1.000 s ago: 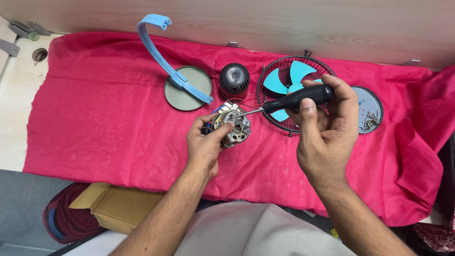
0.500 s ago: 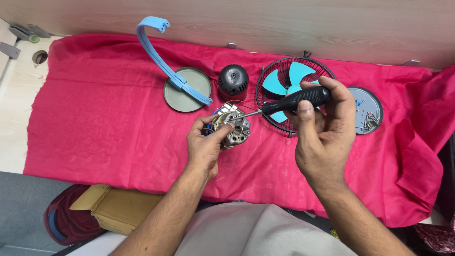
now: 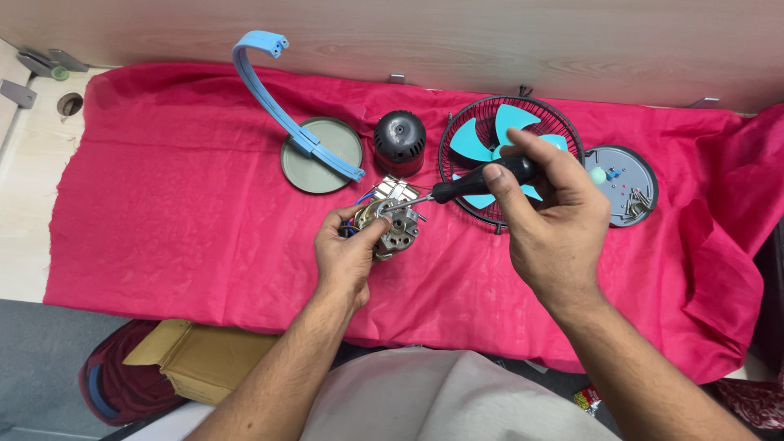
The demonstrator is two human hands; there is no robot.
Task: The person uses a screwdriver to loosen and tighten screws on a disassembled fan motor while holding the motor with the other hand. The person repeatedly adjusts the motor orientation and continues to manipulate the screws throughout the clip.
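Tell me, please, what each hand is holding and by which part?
The left hand grips the small metal motor around its body. The right hand holds the screwdriver by its black handle, tip at the motor.

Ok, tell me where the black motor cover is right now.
In the head view the black motor cover stands on the red cloth, between the round grey base and the fan cage.

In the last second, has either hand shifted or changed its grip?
Hardly. The right hand still grips the screwdriver, tip on the motor; it has drifted slightly left and down, with the handle a little lower across the fan guard. The left hand still holds the motor in much the same spot. Nothing was picked up or let go. The blue stand, black cap, grey disc and red cloth are unmoved.
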